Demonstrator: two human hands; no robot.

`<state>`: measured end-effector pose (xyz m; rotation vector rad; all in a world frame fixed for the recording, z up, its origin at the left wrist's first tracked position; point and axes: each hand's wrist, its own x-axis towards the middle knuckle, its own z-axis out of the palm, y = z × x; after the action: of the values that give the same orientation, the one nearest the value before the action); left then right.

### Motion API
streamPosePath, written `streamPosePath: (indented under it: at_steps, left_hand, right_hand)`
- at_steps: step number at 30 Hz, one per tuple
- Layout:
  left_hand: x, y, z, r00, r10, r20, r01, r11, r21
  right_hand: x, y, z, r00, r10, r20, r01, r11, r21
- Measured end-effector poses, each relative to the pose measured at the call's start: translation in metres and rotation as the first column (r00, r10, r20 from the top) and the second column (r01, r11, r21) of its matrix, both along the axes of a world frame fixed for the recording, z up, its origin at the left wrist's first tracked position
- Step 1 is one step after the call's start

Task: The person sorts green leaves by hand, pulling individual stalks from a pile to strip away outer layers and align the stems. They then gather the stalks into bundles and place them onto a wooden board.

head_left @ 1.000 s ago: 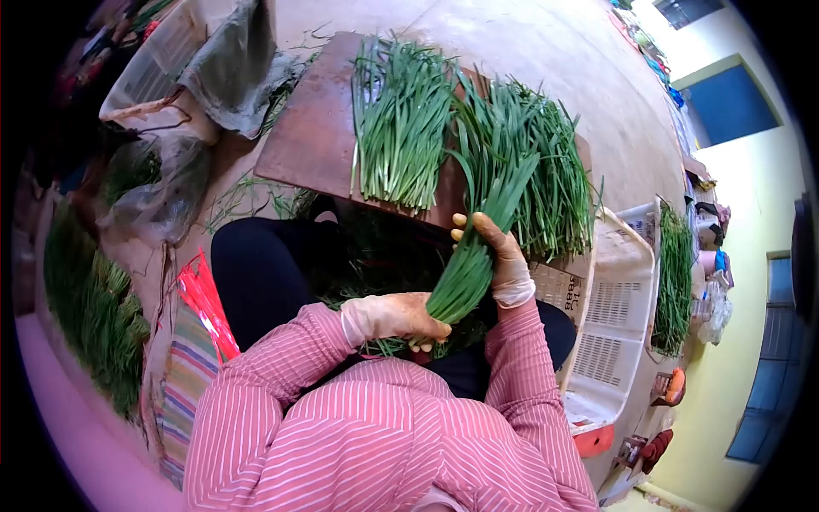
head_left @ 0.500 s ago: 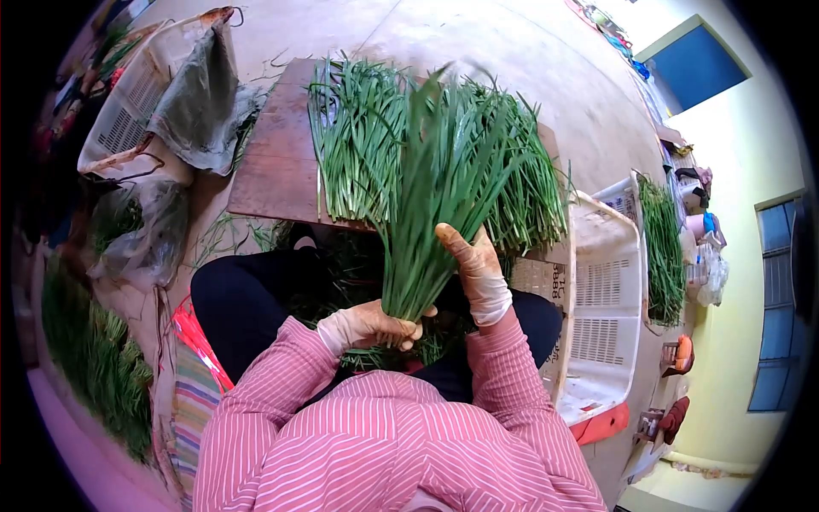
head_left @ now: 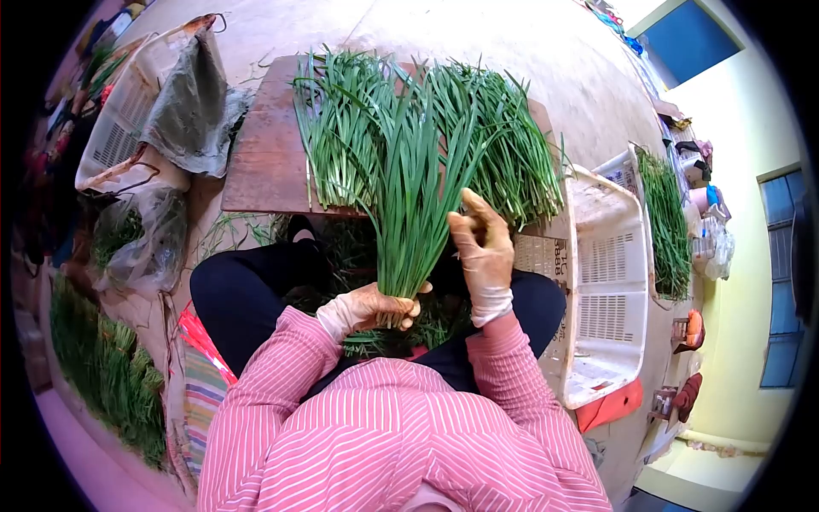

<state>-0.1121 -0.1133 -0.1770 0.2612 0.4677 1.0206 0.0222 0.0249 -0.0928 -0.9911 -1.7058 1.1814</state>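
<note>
A bunch of garlic chives (head_left: 414,188) stands nearly upright in front of me, its leaves fanning out over the board. Its pale lower ends are gripped by my left hand (head_left: 375,309), which wears a stained thin glove. My right hand (head_left: 486,243), gloved the same way, is raised at the bunch's right edge. Its fingers are bent and apart, with nothing visible between them. Beyond, two piles of garlic chives lie on the wooden board (head_left: 264,162): a left pile (head_left: 337,145) and a right pile (head_left: 512,154), both partly covered by the held leaves.
To my right stands a white plastic crate (head_left: 607,294), with more chives (head_left: 664,226) past it. A second crate (head_left: 128,119), draped with a grey cloth (head_left: 189,115), is at the far left. Below it sit a clear plastic bag (head_left: 153,235) and bundled greens (head_left: 107,367). Loose leaves litter the floor.
My right hand has come off the bunch and its fingers have bent. The bunch, still in my left hand, has swung slightly left and stands straighter.
</note>
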Motion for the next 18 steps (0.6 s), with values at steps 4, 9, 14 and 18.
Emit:
streamPosePath:
  at_steps: [4,9,14,18]
  left_hand:
    - [0.002,0.000,0.000,0.999,-0.001,-0.047,0.002,1.000,0.005]
    - [-0.001,-0.006,-0.022,0.998,0.018,0.059,-0.020,0.999,0.036]
    - [0.011,-0.012,-0.018,0.971,0.191,0.142,-0.178,0.979,-0.094]
    - [0.009,-0.003,-0.024,0.981,0.095,0.171,-0.064,0.982,-0.179]
  right_hand:
    - [-0.017,-0.009,0.000,0.924,0.107,0.368,-0.160,0.980,0.117]
    - [-0.004,-0.034,0.005,0.928,0.317,0.197,-0.330,0.943,0.040]
    - [0.014,-0.065,0.015,0.769,0.480,0.422,-0.612,0.744,0.268]
    - [0.020,-0.084,0.015,0.703,0.585,0.405,-0.711,0.579,0.399]
